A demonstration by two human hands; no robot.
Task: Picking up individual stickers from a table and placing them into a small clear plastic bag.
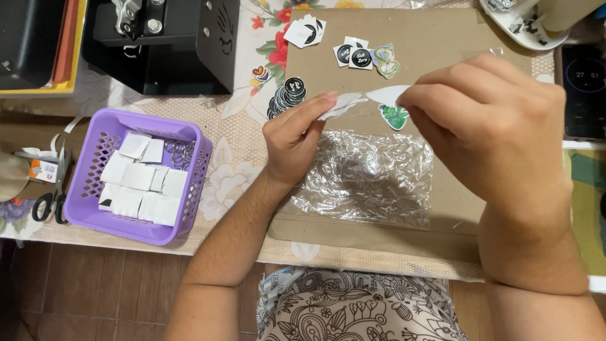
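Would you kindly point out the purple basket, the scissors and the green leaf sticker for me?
Purple basket (88,165): head view, on its perforated left wall.
Scissors (49,203): head view, on the black handle loops.
Green leaf sticker (394,117): head view, on the middle of the sticker.

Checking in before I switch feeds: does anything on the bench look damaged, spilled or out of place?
Mostly tidy. The clear plastic sheet on the cardboard is heavily crumpled, and one heart sticker lies off the cardboard on the tablecloth.

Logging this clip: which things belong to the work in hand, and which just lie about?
In hand: left hand and right hand pinching a white paper sticker piece; crinkled clear plastic sheet; brown cardboard sheet.
Lying about: purple plastic basket; black-handled scissors; black machine.
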